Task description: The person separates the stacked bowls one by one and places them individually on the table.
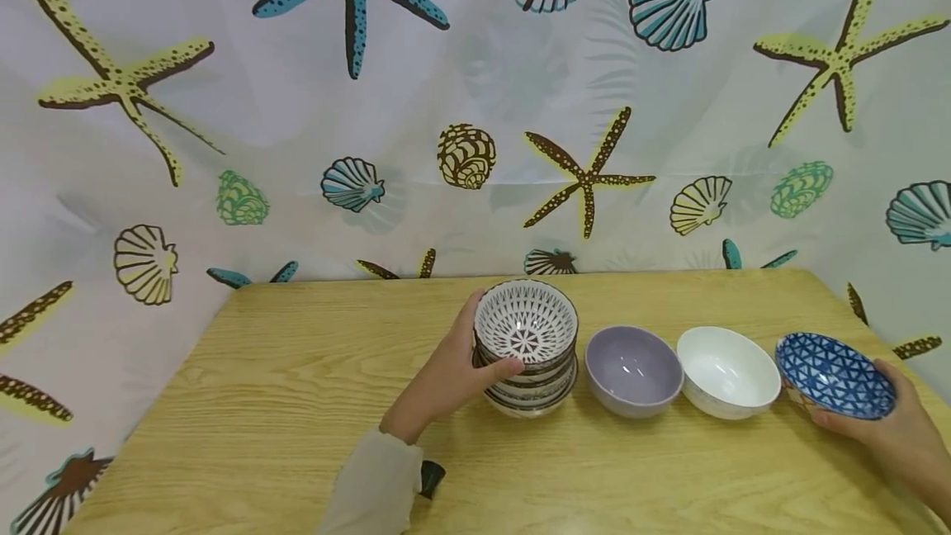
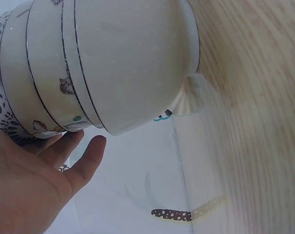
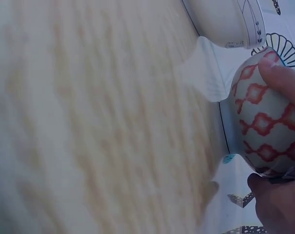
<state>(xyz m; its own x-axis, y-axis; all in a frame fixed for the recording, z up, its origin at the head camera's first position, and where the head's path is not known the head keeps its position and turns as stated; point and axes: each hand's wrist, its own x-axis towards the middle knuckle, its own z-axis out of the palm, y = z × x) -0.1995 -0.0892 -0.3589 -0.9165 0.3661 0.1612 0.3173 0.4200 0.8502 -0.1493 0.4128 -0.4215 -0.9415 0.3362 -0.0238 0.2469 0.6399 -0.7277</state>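
The left hand (image 1: pixel 455 371) curves widely around the left side of the stack of bowls (image 1: pixel 529 393), its thumb at the near rim. The right hand (image 1: pixel 895 428) grips the tilted blue-patterned bowl (image 1: pixel 834 374) between thumb and fingers, right of the white bowl (image 1: pixel 728 368).

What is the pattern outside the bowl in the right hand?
The bowl has red diamond shapes on a pale surface, clearest in the right wrist view.
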